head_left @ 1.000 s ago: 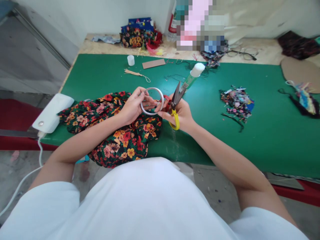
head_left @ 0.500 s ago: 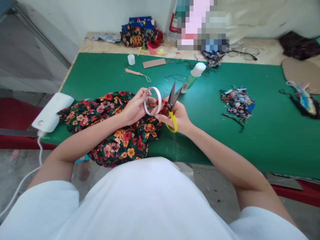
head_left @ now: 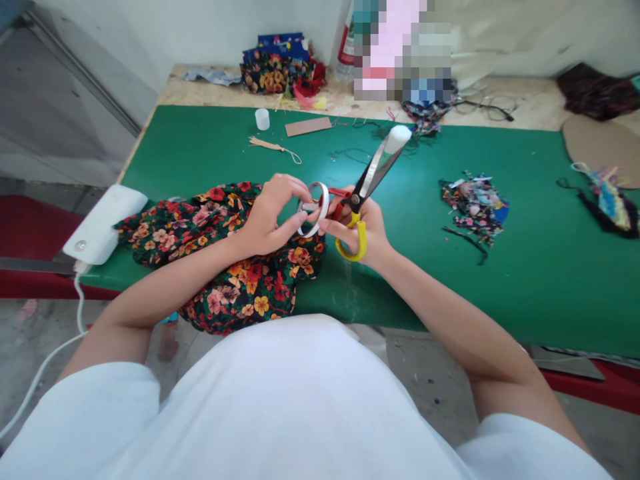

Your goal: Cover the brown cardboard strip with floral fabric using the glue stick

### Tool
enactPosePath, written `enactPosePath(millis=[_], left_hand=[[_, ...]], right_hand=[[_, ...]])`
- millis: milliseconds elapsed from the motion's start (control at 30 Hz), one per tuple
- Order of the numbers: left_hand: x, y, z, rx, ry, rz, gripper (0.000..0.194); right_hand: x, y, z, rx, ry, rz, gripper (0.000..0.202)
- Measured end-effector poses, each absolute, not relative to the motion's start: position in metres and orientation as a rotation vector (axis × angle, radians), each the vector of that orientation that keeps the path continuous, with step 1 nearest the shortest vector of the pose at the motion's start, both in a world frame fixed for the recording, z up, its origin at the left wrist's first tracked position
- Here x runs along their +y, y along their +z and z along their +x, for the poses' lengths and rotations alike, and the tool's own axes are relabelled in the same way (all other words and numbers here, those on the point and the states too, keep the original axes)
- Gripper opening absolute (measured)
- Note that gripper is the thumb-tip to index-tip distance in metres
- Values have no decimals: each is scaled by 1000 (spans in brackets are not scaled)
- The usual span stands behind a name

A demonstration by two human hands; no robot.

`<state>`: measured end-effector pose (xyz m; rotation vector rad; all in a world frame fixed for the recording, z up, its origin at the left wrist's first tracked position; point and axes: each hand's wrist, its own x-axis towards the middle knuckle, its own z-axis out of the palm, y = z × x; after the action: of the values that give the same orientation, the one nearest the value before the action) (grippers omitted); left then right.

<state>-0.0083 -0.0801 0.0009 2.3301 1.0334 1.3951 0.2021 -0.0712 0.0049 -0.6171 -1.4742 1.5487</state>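
A white ring of tape (head_left: pixel 324 208) stands upright between my hands. My left hand (head_left: pixel 273 217) has its thumb and fingertips pinched at the ring's left side. My right hand (head_left: pixel 367 227) holds scissors with yellow handles (head_left: pixel 361 241), their dark blades pointing up and right, and its thumb and fingers also grip the ring's right edge. Something small and red (head_left: pixel 340 195) lies among the right fingers. Beneath the left forearm is floral fabric (head_left: pixel 250 287), bunched on the green table top (head_left: pixel 525 287).
Behind the scissors stands a white-capped glue stick (head_left: pixel 400 135). A white device with a cord (head_left: pixel 105 223) sits at the left. Fabric scraps (head_left: pixel 475 207) lie right of centre, a cardboard strip (head_left: pixel 309 127) and white cap (head_left: pixel 262 119) further back. Folded fabric (head_left: pixel 275 70) rests by the wall.
The ring has shifted slightly right and down. My left hand has turned, its thumb now at the ring's near side. The scissors have tilted right and their blades are closer together.
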Motion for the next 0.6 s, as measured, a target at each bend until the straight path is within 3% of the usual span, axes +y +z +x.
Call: enactPosePath(millis=[367, 600], left_hand=[[-82, 1, -4, 838, 941, 2322, 32], [-85, 11, -2, 857, 909, 2212, 27]], right_hand=[[-63, -6, 207, -1413, 1476, -657, 55], [-58, -8, 208, -1398, 1482, -695, 58]])
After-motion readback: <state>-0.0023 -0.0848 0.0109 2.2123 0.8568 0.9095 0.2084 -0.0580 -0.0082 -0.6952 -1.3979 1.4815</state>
